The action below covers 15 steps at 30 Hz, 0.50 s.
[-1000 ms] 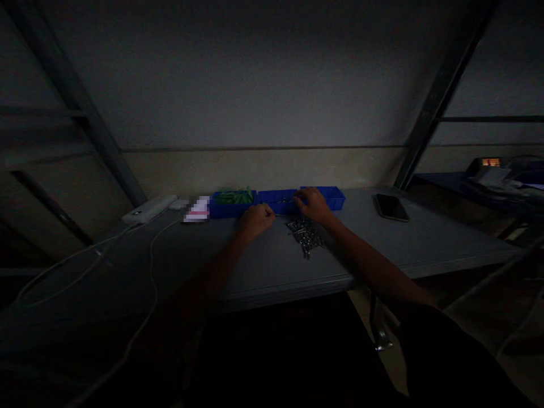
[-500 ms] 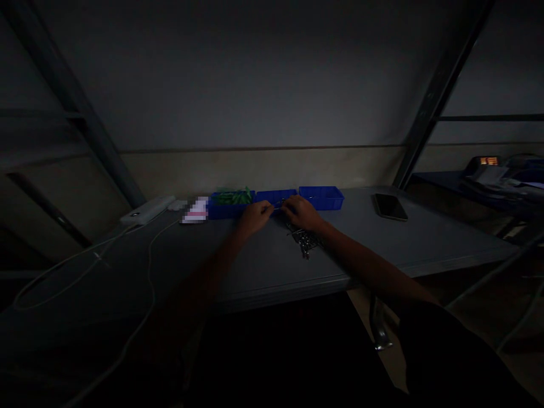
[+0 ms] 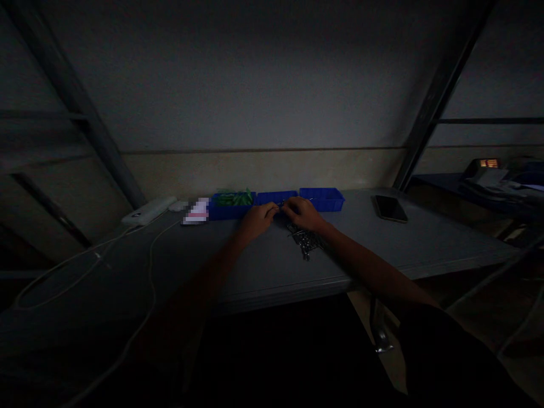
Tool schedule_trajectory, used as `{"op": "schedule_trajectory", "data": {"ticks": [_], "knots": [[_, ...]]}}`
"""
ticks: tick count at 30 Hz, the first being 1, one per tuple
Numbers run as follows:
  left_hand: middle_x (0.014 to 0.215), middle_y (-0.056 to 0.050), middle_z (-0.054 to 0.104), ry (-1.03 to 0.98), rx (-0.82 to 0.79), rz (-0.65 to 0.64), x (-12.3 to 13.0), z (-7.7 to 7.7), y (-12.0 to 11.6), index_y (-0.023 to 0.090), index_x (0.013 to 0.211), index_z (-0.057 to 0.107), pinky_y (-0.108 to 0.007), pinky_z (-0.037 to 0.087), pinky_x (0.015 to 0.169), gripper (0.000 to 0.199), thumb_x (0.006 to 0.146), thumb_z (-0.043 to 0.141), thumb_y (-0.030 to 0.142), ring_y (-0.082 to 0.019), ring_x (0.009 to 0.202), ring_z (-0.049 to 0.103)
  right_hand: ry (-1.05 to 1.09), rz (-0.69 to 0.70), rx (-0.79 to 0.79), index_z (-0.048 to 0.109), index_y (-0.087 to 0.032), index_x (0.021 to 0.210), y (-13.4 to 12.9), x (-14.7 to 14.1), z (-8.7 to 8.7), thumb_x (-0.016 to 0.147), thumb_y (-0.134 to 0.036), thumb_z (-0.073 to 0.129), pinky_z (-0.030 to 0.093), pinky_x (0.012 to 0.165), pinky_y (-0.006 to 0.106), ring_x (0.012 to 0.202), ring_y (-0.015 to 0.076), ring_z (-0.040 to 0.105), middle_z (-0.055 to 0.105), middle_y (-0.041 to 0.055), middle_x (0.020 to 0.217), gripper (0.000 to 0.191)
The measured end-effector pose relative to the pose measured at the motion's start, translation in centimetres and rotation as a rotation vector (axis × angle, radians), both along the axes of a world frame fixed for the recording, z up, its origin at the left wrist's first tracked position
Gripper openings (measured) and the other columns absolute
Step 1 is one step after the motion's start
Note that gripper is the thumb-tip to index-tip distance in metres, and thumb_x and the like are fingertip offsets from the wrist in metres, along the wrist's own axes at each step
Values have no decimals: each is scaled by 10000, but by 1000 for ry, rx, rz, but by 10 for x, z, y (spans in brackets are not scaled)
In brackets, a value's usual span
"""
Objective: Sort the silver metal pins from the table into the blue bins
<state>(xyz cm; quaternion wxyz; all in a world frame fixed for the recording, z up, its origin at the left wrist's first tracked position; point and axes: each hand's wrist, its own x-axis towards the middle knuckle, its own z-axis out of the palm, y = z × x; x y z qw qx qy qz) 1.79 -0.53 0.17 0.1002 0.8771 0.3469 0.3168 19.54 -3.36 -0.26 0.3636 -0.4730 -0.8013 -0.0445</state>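
Close together in front of the middle blue bin (image 3: pixel 272 197), my left hand (image 3: pixel 258 220) and my right hand (image 3: pixel 304 214) are closed, fingertips almost meeting. A small shiny metal piece shows between them; its kind is too dark and small to tell. Below my right hand, a loose heap of small metal parts (image 3: pixel 306 242) lies on the grey table (image 3: pixel 255 260). The left blue bin (image 3: pixel 229 212) holds several green strip-like pieces (image 3: pixel 233 198). To the right stands another blue bin (image 3: pixel 322 199), with a thin metal piece at its left edge.
A phone (image 3: pixel 390 208) lies on the right of the table. At left are a white power strip (image 3: pixel 148 211), a cable (image 3: pixel 151 260) and a blurred-out white and pink item (image 3: pixel 196 211). Metal posts (image 3: pixel 442 85) frame the table; a wall is behind.
My left hand has shifted slightly right, so the fingertips of both hands are closer together over the small metal piece. The bins and the heap stay in place.
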Motion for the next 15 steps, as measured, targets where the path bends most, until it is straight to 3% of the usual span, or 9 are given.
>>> {"op": "schedule_trajectory", "data": {"ticks": [8, 15], "knots": [[653, -28, 641, 15, -19, 31, 4, -3, -3, 157, 897, 651, -230, 406, 606, 371, 890, 326, 337, -143, 613, 577, 24, -122, 36, 578, -160, 734, 0, 5, 8, 891, -334, 406, 332, 643, 236, 650, 124, 507, 601, 29, 701, 291], [745, -9, 674, 115, -27, -46, 13, -13, -10, 201, 970, 651, -237, 425, 659, 265, 847, 433, 287, -147, 687, 592, 108, -609, 19, 607, -164, 699, 12, 52, 9, 885, -388, 374, 306, 590, 246, 650, 158, 557, 652, 79, 713, 373]]}}
